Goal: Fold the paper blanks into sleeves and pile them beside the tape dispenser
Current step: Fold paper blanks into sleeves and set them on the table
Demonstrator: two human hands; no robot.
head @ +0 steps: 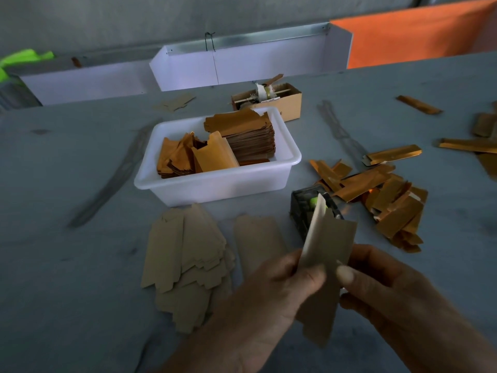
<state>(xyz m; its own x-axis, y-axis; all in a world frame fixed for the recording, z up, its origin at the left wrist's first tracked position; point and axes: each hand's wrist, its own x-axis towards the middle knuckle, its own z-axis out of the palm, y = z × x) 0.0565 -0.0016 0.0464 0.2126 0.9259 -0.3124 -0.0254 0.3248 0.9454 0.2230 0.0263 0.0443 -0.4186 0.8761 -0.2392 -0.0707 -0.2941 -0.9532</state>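
Grey and dimly lit, the table [80, 170] carries everything for this work. Both hands are low in the view, close together. The left hand [271, 297] pinches one paper blank [326, 254] with the thumb on the front face, and the right hand [387, 286] pinches its other long edge, also thumb in front. The blank stands nearly upright between them, with one side flap already bent up along a crease.

Just behind the hands, partly hidden by the blank, sits the tape dispenser [304, 211]. Beyond the right hand, beside the dispenser, lies the pile of folded sleeves [390, 203], golden-orange. Beside the left hand, on the outer side, is a fan of flat blanks [185, 262], and further away a white tub [215, 184] with more stock.

I judge the blank to be light, thin card: stiff enough to stand, but easy to bend or dent. It should be held by the long edges near the crease lines, with gentle pressure, so the fold follows the crease and not a new line.
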